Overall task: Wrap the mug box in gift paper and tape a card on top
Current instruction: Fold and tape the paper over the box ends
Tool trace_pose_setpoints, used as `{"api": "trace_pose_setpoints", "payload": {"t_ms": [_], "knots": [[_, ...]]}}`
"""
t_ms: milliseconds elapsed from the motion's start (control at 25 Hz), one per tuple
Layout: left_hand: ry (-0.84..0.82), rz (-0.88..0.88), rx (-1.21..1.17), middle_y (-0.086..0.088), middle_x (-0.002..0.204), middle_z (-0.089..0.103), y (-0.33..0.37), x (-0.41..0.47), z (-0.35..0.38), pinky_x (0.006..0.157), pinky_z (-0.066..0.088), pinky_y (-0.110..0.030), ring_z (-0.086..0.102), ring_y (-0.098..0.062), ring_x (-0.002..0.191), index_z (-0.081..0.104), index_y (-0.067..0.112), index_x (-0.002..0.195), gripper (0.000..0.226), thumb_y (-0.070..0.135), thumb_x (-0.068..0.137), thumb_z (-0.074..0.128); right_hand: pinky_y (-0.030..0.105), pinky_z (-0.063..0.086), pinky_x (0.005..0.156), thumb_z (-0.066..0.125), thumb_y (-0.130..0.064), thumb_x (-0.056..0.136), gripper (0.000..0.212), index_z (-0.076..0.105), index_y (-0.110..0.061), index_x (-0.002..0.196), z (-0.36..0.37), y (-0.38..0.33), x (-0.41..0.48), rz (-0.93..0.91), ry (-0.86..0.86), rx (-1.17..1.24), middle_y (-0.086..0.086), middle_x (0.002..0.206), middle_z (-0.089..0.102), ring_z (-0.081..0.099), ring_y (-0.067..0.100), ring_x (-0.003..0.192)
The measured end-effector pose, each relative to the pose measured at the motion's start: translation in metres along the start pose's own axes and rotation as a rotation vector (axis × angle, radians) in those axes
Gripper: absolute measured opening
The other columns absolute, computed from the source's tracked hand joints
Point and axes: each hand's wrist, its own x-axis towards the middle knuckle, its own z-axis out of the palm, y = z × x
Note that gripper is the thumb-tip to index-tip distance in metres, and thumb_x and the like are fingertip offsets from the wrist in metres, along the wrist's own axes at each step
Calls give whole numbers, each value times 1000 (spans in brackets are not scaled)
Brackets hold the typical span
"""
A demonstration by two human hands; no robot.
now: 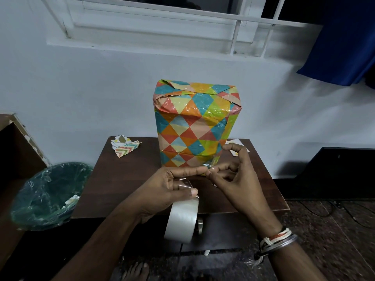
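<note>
Dark wood table (125, 179) sits vs a pale wall, window above. Mug box (194, 126), fully covered in gift paper w/ bright triangles, stands toward the back-middle of the table, just beyond both hands. Its long axis is vertical: it rests on one short end, the folded & taped end points up, and a broad face is turned to the camera. Prob stood this way so the top is free for the card, tho that's a guess. Card (238, 146) lies flat on the table just behind-right of the box, partly hidden by box & fingers, so not on top yet.

Left hand (168, 187) grips the tape roll (182, 220), thumb pressed on its rim. The roll hangs below the hand, off the table's front edge. Right hand (237, 179) pinches the free end of a tape strip (187, 184) btwn thumb & fingertip, other fingers loosely curled. Hands are set apart prob to hold the strip taut & off itself, ready to tear.

Paper scrap (124, 146) lies back-left on the table. Bin (50, 195) w/ green liner stands left of it.
</note>
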Motion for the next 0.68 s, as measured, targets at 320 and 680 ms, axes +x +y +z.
{"api": "trace_pose_setpoints", "payload": {"t_ms": [320,680], "knots": [[2,-10,44,4,139,66,-3,3,-12,102,52,-26,64,-14,125,60,16,141,54,0,91,73,40,60,82,81,-10,87,63,42,-38,128,2,5,3,42,-45,70,6,87,76,75,23,79],[29,-18,125,5,134,69,5,1,-12,90,53,-23,65,-15,96,62,20,139,54,-4,91,72,23,59,72,75,-3,90,16,73,-7,106,4,2,5,232,-20,197,10,77,77,71,17,71]]}}
